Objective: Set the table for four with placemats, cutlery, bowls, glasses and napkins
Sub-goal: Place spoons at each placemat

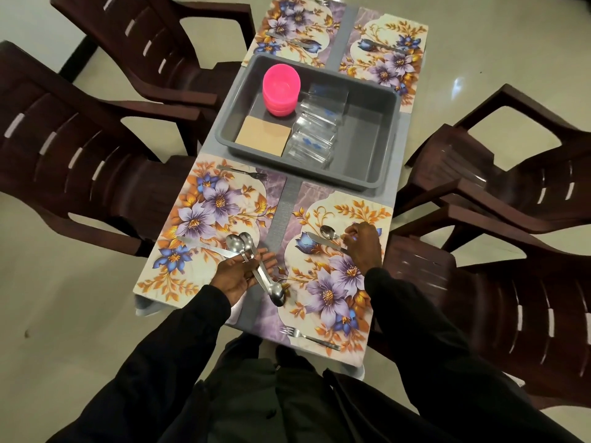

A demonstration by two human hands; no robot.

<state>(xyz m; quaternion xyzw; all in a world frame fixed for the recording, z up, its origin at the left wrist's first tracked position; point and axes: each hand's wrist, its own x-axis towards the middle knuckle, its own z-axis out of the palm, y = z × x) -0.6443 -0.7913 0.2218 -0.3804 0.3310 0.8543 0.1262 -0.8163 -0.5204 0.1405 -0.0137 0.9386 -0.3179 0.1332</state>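
By the near table (pixel 289 199) edge, left hand (pixel 244 274) grips spoons (pixel 238 243), right hand (pixel 363 244) pinches a spoon (pixel 328 232) on a placemat (pixel 335 292).

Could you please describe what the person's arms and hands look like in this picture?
Both arms are covered by plain black long sleeves, the left sleeve and the right sleeve, loose-fitting and ending at the wrists. The left hand and the right hand are bare: no gloves, and no watch, ring or markings show.
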